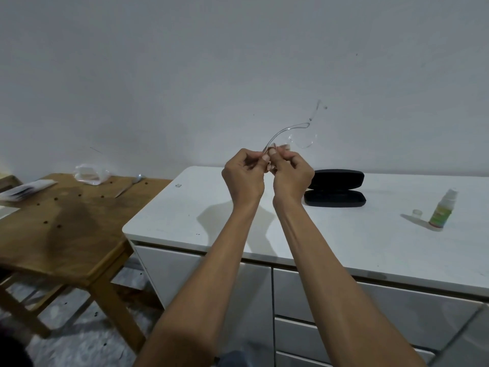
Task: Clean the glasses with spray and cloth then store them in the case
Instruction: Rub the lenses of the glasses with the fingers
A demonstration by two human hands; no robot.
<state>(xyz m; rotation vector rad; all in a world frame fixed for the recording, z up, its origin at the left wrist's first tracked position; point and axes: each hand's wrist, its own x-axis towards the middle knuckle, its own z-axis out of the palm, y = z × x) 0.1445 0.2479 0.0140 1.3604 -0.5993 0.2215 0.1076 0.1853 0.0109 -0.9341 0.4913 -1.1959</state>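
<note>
Clear-framed glasses [299, 136] are held up in front of the wall, above the white cabinet top [211, 207]. My left hand [244, 176] pinches the end of one temple arm. My right hand [291, 173] is closed beside it on a small pale cloth [284, 148] pressed against the glasses. The two hands touch. A black glasses case [334, 193] lies open on the cabinet top just right of my hands. A small spray bottle [443, 209] with a green label stands at the far right, its clear cap [417, 213] beside it.
A wooden table [60, 229] stands to the left of the cabinet, lower down. On it lie a crumpled clear plastic bag [90, 174] and some papers [23, 192]. Cabinet drawers [344, 308] face me below the top.
</note>
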